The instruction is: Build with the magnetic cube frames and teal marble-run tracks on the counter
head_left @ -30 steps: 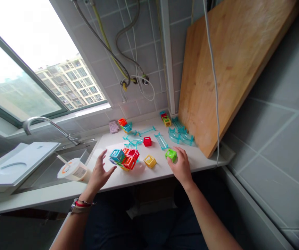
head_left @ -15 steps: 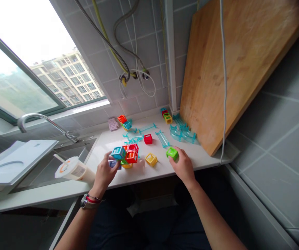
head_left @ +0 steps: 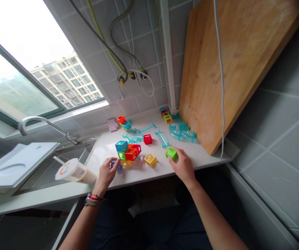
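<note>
My right hand (head_left: 182,164) grips a green cube block (head_left: 171,153) near the counter's front edge. My left hand (head_left: 107,174) is closed, thumb and fingertips around a purple-blue cube (head_left: 117,165) at the lower left of a stack of window-sided cubes. In that stack, a light-blue cube (head_left: 121,146) sits on top at the left, a green cube (head_left: 122,156) lies under it, red and orange cubes (head_left: 133,152) jut out to the right, and a yellow cube (head_left: 125,163) is at the bottom. A separate yellow cube (head_left: 150,159) and a red cube (head_left: 147,139) lie between my hands.
Clear teal track pieces (head_left: 162,138) and curved ones (head_left: 182,133) lie toward the back. More cubes (head_left: 123,122) stand by the wall. At left are a lidded drink cup (head_left: 77,171), sink and faucet (head_left: 47,119). A large wooden board (head_left: 232,66) leans at right.
My left hand has moved down from the light-blue cube to the purple-blue cube at the stack's lower left. My right hand keeps the green cube in nearly the same place.
</note>
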`<state>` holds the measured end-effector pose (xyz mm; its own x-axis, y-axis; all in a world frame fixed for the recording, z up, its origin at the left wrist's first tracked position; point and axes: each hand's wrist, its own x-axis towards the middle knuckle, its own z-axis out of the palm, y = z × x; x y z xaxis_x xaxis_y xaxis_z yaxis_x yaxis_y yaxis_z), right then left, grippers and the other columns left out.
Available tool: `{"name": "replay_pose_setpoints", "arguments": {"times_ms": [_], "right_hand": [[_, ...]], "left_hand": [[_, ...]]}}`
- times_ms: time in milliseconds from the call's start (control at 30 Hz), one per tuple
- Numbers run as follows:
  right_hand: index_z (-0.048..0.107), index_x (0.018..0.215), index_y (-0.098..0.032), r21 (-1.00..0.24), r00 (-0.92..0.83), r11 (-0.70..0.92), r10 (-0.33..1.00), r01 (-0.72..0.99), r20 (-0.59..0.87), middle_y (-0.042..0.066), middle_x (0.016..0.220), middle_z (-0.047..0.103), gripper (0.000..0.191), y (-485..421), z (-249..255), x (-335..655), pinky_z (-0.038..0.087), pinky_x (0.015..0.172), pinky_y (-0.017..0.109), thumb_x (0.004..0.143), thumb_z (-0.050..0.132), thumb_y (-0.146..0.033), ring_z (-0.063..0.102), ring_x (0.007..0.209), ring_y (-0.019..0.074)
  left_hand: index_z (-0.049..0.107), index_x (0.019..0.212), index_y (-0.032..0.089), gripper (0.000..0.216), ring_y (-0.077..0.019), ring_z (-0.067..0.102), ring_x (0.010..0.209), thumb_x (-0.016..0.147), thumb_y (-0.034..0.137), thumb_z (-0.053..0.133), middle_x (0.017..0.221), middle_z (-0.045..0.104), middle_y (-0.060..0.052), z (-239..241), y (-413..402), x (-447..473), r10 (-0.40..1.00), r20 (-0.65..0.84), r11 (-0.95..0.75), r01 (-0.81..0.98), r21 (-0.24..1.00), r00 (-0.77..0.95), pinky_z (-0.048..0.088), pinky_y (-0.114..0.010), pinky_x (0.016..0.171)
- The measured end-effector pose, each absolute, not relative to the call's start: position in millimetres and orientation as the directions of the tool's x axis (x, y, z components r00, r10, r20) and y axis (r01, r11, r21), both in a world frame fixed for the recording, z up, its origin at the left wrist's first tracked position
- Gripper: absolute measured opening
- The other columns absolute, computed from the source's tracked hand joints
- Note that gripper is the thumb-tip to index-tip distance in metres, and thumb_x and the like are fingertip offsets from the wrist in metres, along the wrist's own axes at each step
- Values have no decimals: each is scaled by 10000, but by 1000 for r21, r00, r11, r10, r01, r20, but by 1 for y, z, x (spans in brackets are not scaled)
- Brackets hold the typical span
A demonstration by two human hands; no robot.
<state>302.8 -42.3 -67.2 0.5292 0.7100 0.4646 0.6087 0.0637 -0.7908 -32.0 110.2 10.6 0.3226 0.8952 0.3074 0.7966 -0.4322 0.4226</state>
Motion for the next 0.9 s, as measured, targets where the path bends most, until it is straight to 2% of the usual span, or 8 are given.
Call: {"name": "replay_pose_setpoints", "arguments": {"times_ms": [100,200,300,400,500,633,767,900], "right_hand": [[628,1296,-199,-786,529,61,708,615,468,137,1180,705,411,-42,-67,302,554,975,485,890,644,-260,678,1104,332],[625,1298,-197,-785,524,64,712,616,469,134,1181,704,411,-42,-66,303,555,973,480,893,639,-264,678,1105,328],[622,1301,-193,-788,522,61,718,613,461,130,1184,702,410,-43,-65,303,550,985,479,897,635,-260,674,1113,325],[624,1298,-195,-789,525,57,717,612,459,133,1185,702,406,-43,-65,302,550,984,481,898,632,-263,673,1117,327],[628,1297,-200,-787,521,63,717,614,464,138,1186,703,408,-43,-66,302,553,980,481,894,632,-262,674,1115,327],[624,1306,-200,-789,520,67,718,611,463,134,1190,702,420,-43,-66,303,548,993,479,888,637,-245,673,1118,321],[621,1309,-193,-790,518,64,722,610,459,134,1192,702,418,-44,-65,303,544,998,480,894,636,-239,673,1120,323],[617,1320,-188,-793,518,63,725,606,454,138,1198,698,427,-44,-64,303,543,1002,482,896,637,-239,670,1123,325]], "left_hand": [[715,1016,211,348,-301,703,1047,930,526,593,1097,755,-121,10,113,-30,898,321,-425,783,453,302,537,-432,931],[646,1224,197,421,-338,663,1210,927,494,612,1268,712,-165,11,111,-26,896,339,-430,752,500,286,511,-493,1017],[467,1463,219,631,-328,605,1330,917,475,653,1427,629,-180,13,104,-19,883,343,-464,701,541,321,487,-496,1082],[332,1566,255,898,-351,573,1372,824,467,790,1469,596,-198,16,100,-11,894,312,-449,634,630,323,492,-505,1084],[413,1525,246,934,-373,615,1317,738,449,873,1409,641,-208,18,105,-3,932,261,-361,568,740,252,516,-513,1045],[622,1291,196,653,-334,739,1079,741,465,851,1143,768,-160,19,113,3,943,220,-324,537,779,249,597,-446,882],[662,1226,193,609,-268,756,878,702,425,870,1035,779,-117,19,113,6,948,230,-312,507,804,219,607,-348,704],[690,1203,186,605,-231,733,829,667,376,898,1012,768,-102,22,110,6,955,262,-296,445,845,138,588,-321,700]]}}
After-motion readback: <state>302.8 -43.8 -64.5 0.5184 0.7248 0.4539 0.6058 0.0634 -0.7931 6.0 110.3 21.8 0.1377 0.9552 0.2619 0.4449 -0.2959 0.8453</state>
